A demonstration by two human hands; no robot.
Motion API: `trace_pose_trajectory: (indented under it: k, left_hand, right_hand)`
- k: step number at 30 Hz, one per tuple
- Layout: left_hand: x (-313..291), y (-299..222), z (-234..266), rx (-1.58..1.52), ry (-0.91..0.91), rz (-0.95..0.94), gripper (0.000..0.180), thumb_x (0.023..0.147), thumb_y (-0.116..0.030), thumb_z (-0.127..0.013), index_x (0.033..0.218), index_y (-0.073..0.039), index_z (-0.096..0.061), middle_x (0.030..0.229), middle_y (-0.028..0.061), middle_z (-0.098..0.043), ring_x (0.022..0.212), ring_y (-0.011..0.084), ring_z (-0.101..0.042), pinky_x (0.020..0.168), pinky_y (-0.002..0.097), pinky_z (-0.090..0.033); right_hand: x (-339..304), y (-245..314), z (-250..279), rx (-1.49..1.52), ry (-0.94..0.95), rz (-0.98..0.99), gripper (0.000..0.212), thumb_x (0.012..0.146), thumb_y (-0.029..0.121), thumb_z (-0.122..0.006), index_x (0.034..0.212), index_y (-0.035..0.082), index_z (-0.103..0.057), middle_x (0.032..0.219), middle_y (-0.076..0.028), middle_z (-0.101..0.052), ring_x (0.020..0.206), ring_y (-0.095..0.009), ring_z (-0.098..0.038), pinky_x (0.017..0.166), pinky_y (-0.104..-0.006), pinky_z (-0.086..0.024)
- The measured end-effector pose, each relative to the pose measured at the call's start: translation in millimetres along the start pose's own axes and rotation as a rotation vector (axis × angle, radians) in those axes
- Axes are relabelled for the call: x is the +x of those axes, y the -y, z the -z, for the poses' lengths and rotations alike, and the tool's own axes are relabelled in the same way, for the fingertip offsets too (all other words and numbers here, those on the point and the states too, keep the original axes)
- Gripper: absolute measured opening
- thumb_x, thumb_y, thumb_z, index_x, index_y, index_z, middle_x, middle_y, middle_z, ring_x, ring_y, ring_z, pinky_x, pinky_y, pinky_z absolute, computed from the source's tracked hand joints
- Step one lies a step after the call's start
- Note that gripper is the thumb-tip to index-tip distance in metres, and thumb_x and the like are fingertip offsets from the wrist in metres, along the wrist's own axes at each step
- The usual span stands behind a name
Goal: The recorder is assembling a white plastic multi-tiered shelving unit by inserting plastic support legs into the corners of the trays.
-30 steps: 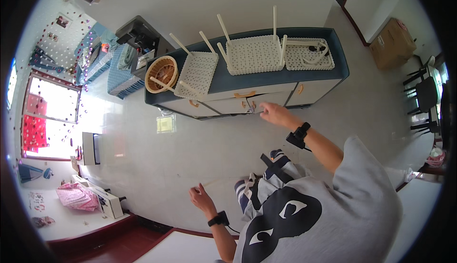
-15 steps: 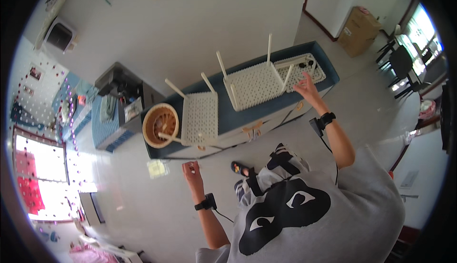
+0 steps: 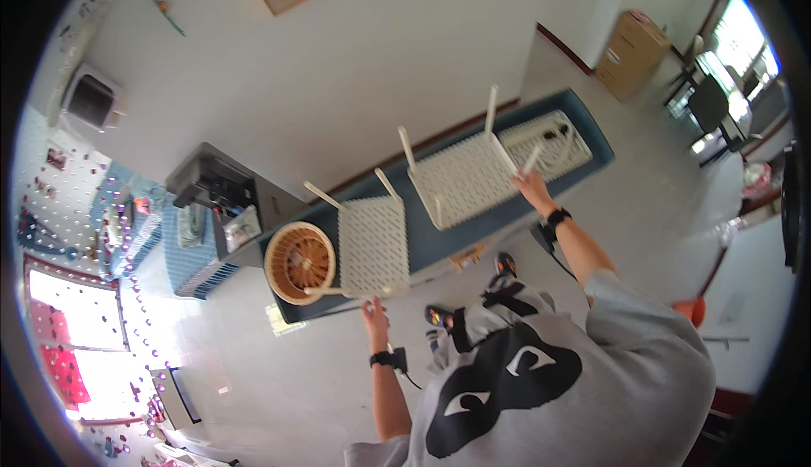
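Note:
Three cream perforated rack panels lie on a long blue-topped cabinet (image 3: 439, 250). The middle rack (image 3: 466, 178) is upside down, its peg legs standing up; my right hand (image 3: 532, 191) is closed at its right near corner, around the base of a leg (image 3: 533, 158). My left hand (image 3: 376, 325) is at the near edge of the left rack (image 3: 372, 243), fingers stretched up toward that edge and apart. Whether they touch it is hard to tell. The right panel (image 3: 570, 160) lies flat with pale loose parts and small dark pieces on it.
A round wicker basket (image 3: 277, 274) stands at the cabinet's left end, one leg of the left rack reaching over it. Beyond it are a dark machine (image 3: 211, 181) and a bed (image 3: 182, 243). A cardboard box (image 3: 629, 55) and dark chairs (image 3: 708, 102) stand at the far right.
My right hand has come down from above the right panel to the middle rack's leg. My left hand, closed before, has moved to the left rack's near edge and opened. The view has shifted slightly.

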State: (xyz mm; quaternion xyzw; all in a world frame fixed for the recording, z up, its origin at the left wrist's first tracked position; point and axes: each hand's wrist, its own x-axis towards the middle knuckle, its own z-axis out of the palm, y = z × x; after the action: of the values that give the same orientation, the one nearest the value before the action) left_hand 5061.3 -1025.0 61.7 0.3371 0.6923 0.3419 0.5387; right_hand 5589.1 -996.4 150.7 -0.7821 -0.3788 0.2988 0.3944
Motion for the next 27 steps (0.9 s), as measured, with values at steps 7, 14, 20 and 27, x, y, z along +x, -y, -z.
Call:
trace_pose_trajectory:
  k: [7, 14, 20, 27]
  left_hand:
    - [59, 63, -22, 0.282, -0.018, -0.171, 0.067, 0.081, -0.012, -0.066, 0.134, 0.006, -0.03, 0.125, 0.0298, -0.049, 0.115, 0.0424, -0.047, 0.099, 0.0466, -0.037]
    - [46, 68, -68, 0.479, -0.212, -0.495, 0.075, 0.086, -0.014, -0.054, 0.141, 0.0, -0.005, 0.107, 0.0259, -0.058, 0.085, 0.0387, -0.06, 0.067, 0.0459, -0.048]
    - [-11, -16, -89, 0.196, -0.258, 0.044, 0.065, 0.085, -0.015, -0.053, 0.14, -0.011, -0.018, 0.076, 0.013, -0.059, 0.049, 0.0202, -0.054, 0.041, 0.0346, -0.042]
    - [7, -22, -44, 0.284, -0.268, 0.021, 0.053, 0.083, -0.016, -0.055, 0.131, -0.005, -0.035, 0.095, 0.0195, -0.064, 0.08, 0.0339, -0.063, 0.067, 0.0409, -0.049]
  right_hand:
    - [19, -18, -3, 0.146, 0.034, 0.14, 0.037, 0.092, 0.029, -0.058, 0.066, 0.006, -0.046, 0.055, -0.004, -0.037, 0.048, -0.016, -0.035, 0.05, -0.0382, -0.027]
    - [64, -48, -11, -0.153, -0.045, 0.652, 0.039, 0.096, 0.037, -0.05, 0.096, 0.003, -0.068, 0.078, -0.012, -0.061, 0.081, -0.025, -0.057, 0.081, -0.0373, -0.042]
    - [95, -9, 43, 0.295, -0.018, 0.383, 0.043, 0.099, 0.036, -0.046, 0.095, -0.003, -0.065, 0.087, -0.008, -0.066, 0.081, -0.015, -0.056, 0.081, -0.0319, -0.044]
    - [89, 78, 117, 0.648, -0.066, 0.309, 0.046, 0.096, 0.042, -0.05, 0.088, -0.001, -0.065, 0.09, -0.006, -0.065, 0.089, -0.012, -0.059, 0.078, -0.0282, -0.046]
